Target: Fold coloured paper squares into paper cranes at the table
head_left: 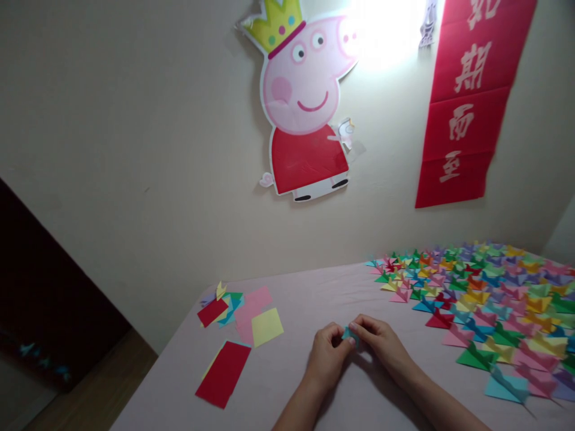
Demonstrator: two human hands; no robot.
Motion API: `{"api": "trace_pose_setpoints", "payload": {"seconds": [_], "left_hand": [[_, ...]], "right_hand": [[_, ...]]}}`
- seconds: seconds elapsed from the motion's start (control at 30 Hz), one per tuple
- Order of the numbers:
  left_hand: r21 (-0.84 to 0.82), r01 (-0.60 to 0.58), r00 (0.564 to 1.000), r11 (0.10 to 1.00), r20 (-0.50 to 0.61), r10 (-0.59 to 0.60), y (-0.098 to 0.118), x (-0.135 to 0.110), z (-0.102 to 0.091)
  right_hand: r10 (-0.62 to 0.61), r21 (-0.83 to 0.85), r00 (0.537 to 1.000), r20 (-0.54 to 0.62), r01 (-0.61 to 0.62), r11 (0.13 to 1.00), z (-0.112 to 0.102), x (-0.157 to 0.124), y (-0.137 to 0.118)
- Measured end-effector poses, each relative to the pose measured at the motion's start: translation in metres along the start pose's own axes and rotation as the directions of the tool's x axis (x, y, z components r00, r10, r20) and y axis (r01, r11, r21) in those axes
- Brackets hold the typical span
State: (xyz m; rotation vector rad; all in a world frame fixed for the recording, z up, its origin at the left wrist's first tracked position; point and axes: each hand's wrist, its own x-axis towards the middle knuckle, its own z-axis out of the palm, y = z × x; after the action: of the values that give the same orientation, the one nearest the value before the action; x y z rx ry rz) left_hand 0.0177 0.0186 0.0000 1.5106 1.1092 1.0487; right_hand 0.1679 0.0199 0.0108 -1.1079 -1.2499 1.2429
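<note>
My left hand [326, 353] and my right hand [381, 342] meet over the pale pink table [296, 383] and both pinch a small teal folded paper [349, 335] between their fingertips. Most of the paper is hidden by my fingers. Both forearms reach in from the bottom edge.
Loose coloured paper squares [240, 311] lie at the left, with a red sheet [223, 372] nearer me. Several rows of folded paper cranes [489, 299] cover the right side of the table. A cartoon pig cutout [305, 102] and a red banner [467, 102] hang on the wall behind.
</note>
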Motion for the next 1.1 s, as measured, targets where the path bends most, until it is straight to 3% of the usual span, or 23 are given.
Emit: {"api": "trace_pose_setpoints", "payload": {"seconds": [0.37, 0.83, 1.1], "left_hand": [[0.028, -0.012, 1.000, 1.000, 0.029, 0.011, -0.0040, 0.0018, 0.0002], [0.095, -0.019, 1.000, 0.995, 0.019, 0.018, 0.0012, -0.0029, 0.0063], [0.050, 0.016, 1.000, 0.999, -0.026, -0.014, -0.0039, -0.0033, 0.0052]], "right_hand": [[0.060, 0.021, 0.998, 0.016, -0.060, 0.998, -0.0013, 0.0000, -0.0035], [0.016, -0.022, 1.000, -0.013, -0.016, 1.000, 0.0006, 0.0002, -0.0039], [0.001, 0.023, 0.999, 0.032, -0.002, 1.000, 0.0005, 0.0019, -0.0036]]}}
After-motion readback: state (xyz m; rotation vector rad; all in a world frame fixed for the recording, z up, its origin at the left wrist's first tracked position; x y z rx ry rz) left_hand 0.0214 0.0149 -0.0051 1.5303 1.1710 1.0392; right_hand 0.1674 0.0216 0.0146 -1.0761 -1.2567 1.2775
